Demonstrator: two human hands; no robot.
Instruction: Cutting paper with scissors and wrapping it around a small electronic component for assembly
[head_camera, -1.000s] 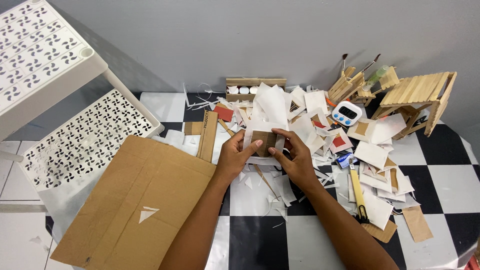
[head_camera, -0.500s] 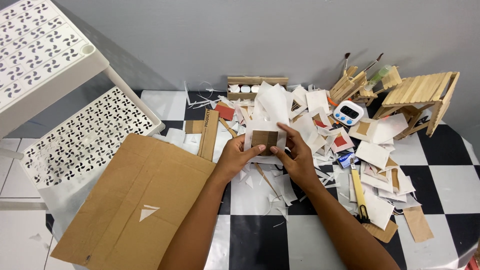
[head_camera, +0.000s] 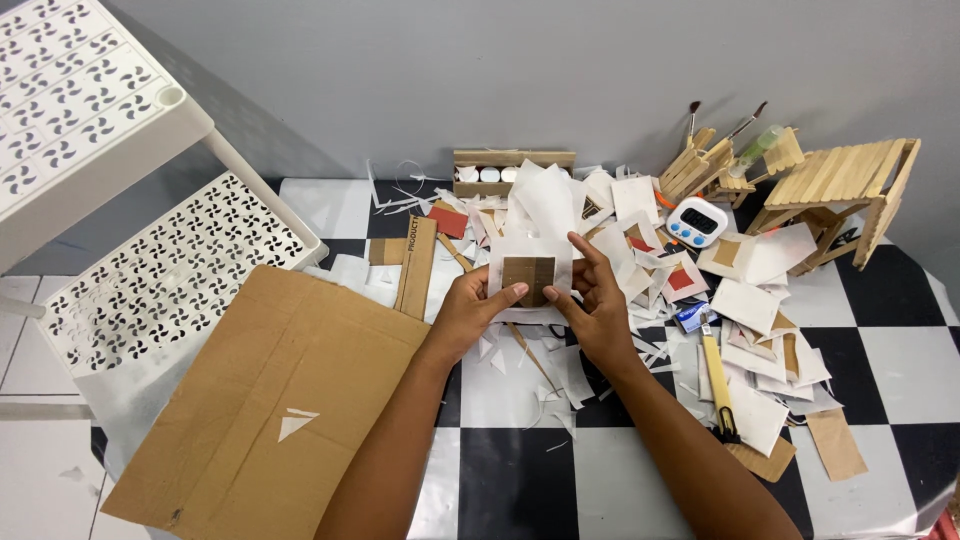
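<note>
Both hands (head_camera: 535, 305) pinch a white sheet (head_camera: 530, 262) (brown cardboard square (head_camera: 527, 277) on it).

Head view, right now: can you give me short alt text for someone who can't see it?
Both hands, left hand and right hand, hold up a white paper piece with a brown cardboard square on it, above a black-and-white checkered floor strewn with paper scraps. A large cardboard sheet lies at left; a yellow-handled utility knife and a popsicle-stick model chair at right.

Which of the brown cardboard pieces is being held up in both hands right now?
The small brown square backed by white paper, pinched between the left hand and right hand. The big cardboard sheet lies flat, untouched.
</note>
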